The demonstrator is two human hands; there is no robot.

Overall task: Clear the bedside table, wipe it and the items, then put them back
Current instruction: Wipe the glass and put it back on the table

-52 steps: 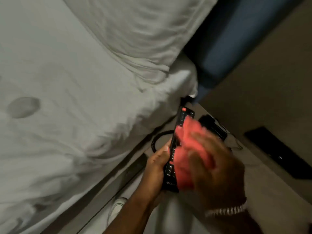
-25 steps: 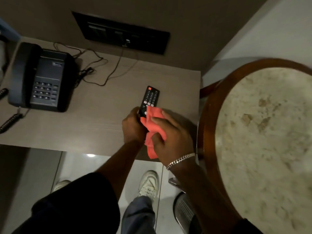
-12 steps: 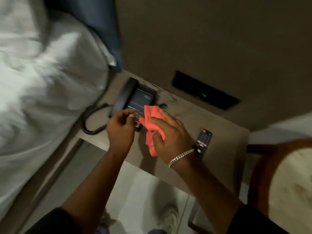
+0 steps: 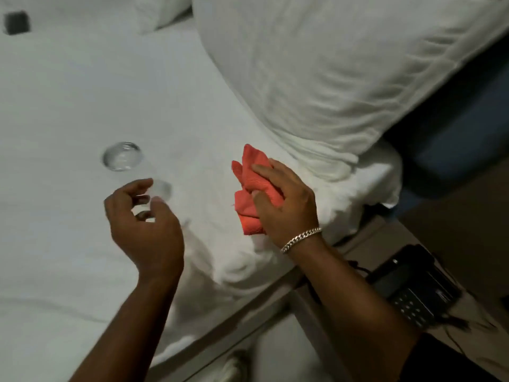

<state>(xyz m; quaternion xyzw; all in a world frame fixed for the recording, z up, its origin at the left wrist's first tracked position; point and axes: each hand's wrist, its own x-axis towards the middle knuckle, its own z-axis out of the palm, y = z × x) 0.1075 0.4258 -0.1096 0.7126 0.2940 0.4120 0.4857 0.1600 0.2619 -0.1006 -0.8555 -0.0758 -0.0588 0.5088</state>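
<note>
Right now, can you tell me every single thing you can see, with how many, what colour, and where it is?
Bed sheet: one, white, covering the left and middle of the view.
Pillow: one big, white, top right of the bed; part of another at the top edge.
Glass: one, clear, lying on the sheet by the left hand.
Small square thing: one, dark, top left on the bed; too blurred to name.
Phone: one, black, on the bedside table, lower right.
Cloth: one, red, gripped in the right hand.
Bracelet: one, silver, on the right wrist.
Left hand: fingers curled, empty, reaching toward the glass.
Right hand: closed on the cloth.
</note>
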